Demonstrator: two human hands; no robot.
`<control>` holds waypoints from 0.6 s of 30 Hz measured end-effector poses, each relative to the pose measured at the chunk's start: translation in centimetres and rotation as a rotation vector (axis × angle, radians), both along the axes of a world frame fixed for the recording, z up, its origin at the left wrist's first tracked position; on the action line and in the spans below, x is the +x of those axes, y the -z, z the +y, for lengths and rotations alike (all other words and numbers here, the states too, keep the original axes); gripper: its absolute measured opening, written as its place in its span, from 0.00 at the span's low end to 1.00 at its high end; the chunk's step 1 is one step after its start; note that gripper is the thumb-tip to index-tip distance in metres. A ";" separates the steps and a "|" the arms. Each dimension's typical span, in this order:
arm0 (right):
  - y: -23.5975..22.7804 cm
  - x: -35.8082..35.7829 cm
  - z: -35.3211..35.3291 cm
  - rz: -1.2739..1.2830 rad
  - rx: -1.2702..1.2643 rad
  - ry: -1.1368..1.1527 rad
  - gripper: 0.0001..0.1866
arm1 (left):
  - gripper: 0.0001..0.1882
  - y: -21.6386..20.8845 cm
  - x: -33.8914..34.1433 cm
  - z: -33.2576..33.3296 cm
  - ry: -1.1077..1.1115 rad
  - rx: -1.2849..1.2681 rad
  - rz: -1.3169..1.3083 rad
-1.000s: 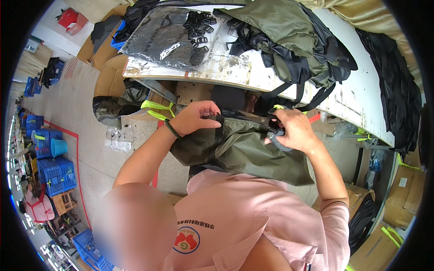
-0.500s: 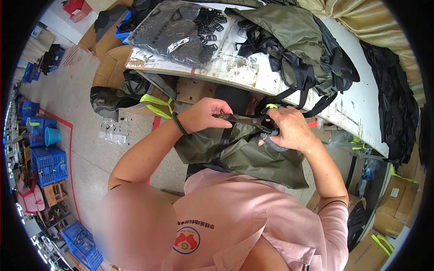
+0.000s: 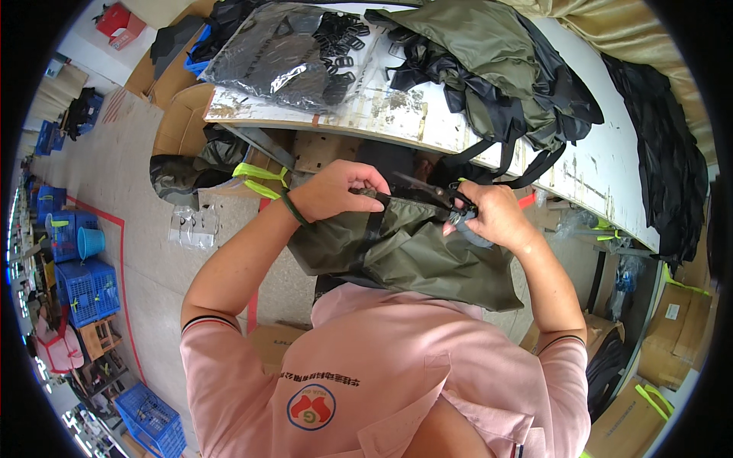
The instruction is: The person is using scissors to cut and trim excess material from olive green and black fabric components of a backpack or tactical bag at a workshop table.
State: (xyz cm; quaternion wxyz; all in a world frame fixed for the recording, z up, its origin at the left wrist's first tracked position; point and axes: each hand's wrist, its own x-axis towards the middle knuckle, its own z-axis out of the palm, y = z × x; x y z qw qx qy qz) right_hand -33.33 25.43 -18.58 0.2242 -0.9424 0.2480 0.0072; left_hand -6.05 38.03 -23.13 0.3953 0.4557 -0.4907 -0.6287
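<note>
Gripping the upper edge of an olive-green bag (image 3: pixel 408 256), the left hand (image 3: pixel 336 191) was closed over the fabric and a black strap (image 3: pixel 372 229) that ran down its front. The right hand (image 3: pixel 496 217) was shut around a small pair of scissors or snips (image 3: pixel 450 200) (their exact kind was too small to tell) at the same edge, blades pointing toward the left hand. Compared with a second before, both hands had drawn slightly closer along the top edge, and the bag hung lower and fuller in front of the pink shirt (image 3: pixel 366 374), held in the air below the worktable (image 3: pixel 458 130) rather than resting on it. That suggested, as a judgement, that the trimming along this edge was still under way, not finished. On the table lay a heap of similar green bags (image 3: pixel 489 69) with black straps, a clear packet of black buckles (image 3: pixel 282 53), and dark fabric (image 3: pixel 664 145) further right.
</note>
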 end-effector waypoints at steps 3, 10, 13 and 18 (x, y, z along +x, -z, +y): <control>1.9 -1.9 -0.6 -0.068 0.062 0.111 0.24 | 0.13 -0.1 0.6 -0.2 -0.012 0.031 -0.038; 4.4 -7.5 0.3 -0.164 0.277 0.403 0.19 | 0.12 -0.6 3.2 -1.6 -0.065 0.053 -0.061; 4.1 -9.5 0.9 -0.188 0.288 0.451 0.24 | 0.12 -1.3 3.4 -2.1 -0.049 0.047 -0.085; 1.5 -7.5 0.9 -0.053 0.159 0.394 0.28 | 0.15 -2.6 1.2 -2.4 0.122 -0.011 -0.261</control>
